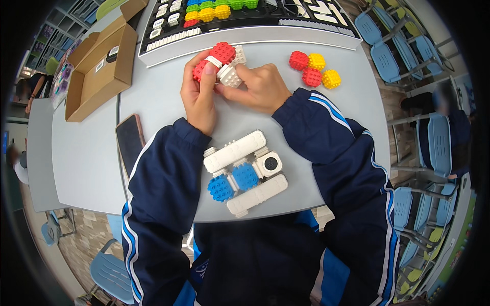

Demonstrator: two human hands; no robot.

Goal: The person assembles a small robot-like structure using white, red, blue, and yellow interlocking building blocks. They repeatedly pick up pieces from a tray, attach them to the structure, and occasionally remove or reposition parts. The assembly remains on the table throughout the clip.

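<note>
My left hand (200, 94) is closed round a small assembly of red studded building blocks (223, 52) joined by white connectors. On its right side sits a white studded block (229, 76), pinched by the fingers of my right hand (263, 87). My fingers hide part of the joints between the pieces. Nearer to me lies a larger assembly with two long white bars (236, 151), two blue studded blocks (245, 175) and a white block with a round black face (270, 163). To the right of my hands are loose red blocks (312, 77) and yellow blocks (331, 79).
A kit case (250, 38) with coloured blocks and white parts stands along the table's far side. An open cardboard box (97, 76) is at the far left. A phone (130, 140) lies by my left forearm. Blue chairs (388, 61) and other people are beyond the table.
</note>
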